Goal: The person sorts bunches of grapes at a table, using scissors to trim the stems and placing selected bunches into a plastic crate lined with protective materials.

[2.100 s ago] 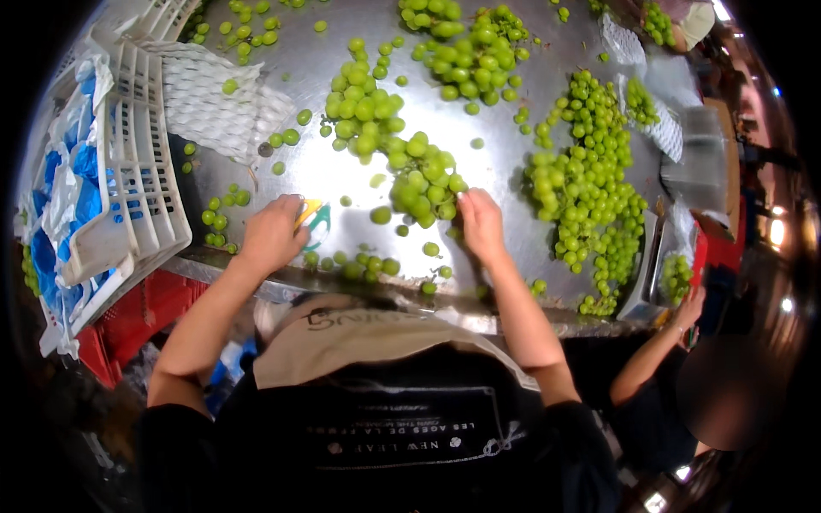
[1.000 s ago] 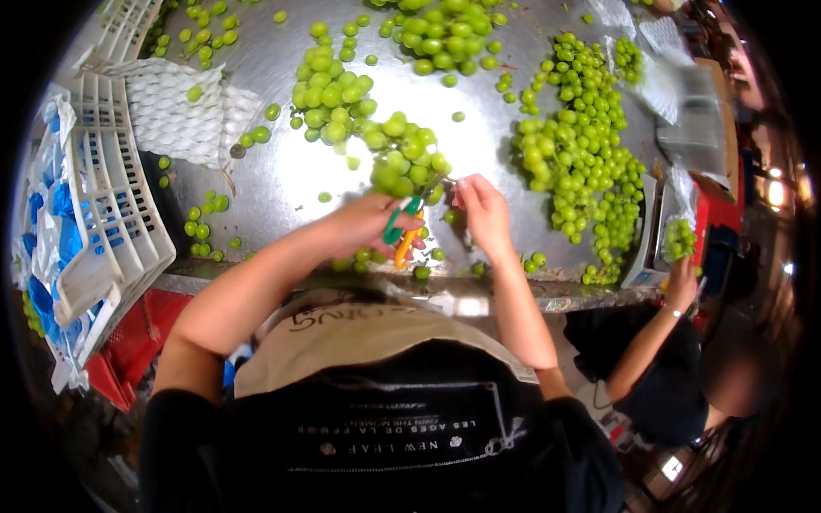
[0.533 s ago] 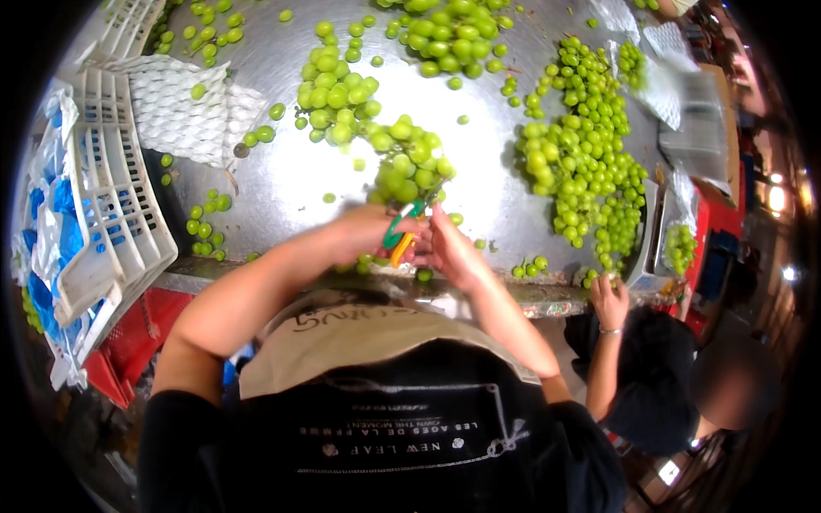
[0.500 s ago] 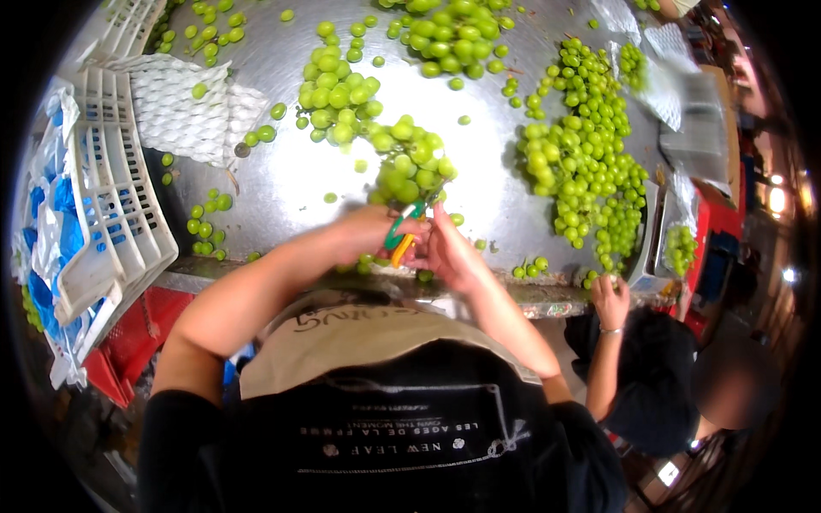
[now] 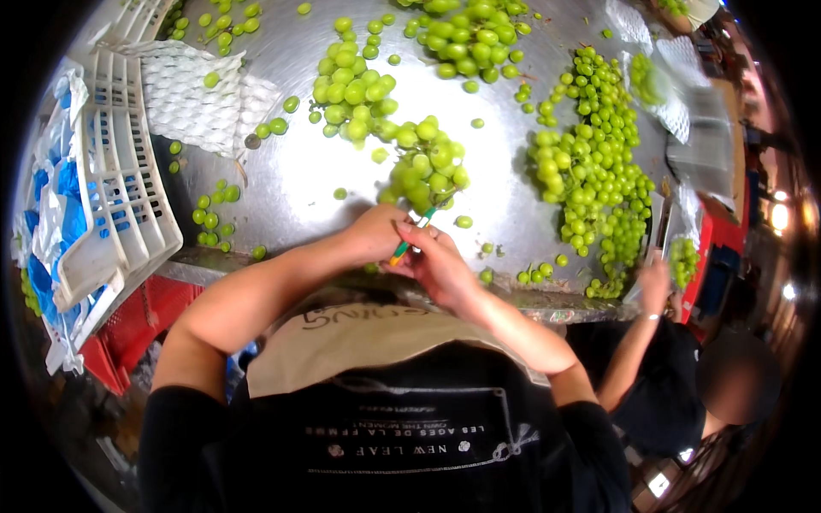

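Observation:
A bunch of green grapes (image 5: 430,162) lies at the middle of the metal table, just beyond my hands. My left hand (image 5: 379,232) is closed at its near end, with the fingertips partly hidden by the grapes. Green-and-orange-handled scissors (image 5: 425,217) are in my right hand (image 5: 436,267), whose fingers are curled round the handles close to my left hand. The scissors' tips reach the bunch's near right side. Another bunch of green grapes (image 5: 349,90) lies just beyond, to the left.
A large grape pile (image 5: 590,158) covers the table's right side; another bunch (image 5: 470,38) lies far back. White foam netting (image 5: 192,98) and a white plastic crate (image 5: 128,184) stand left. Loose grapes dot the metal table (image 5: 282,192). At right, a co-worker's hand (image 5: 655,286) is near the table edge.
The scissors have turned in my right hand, showing less of their handles. The view has shifted slightly. The co-worker's hand has moved right, toward the container by the grape pile.

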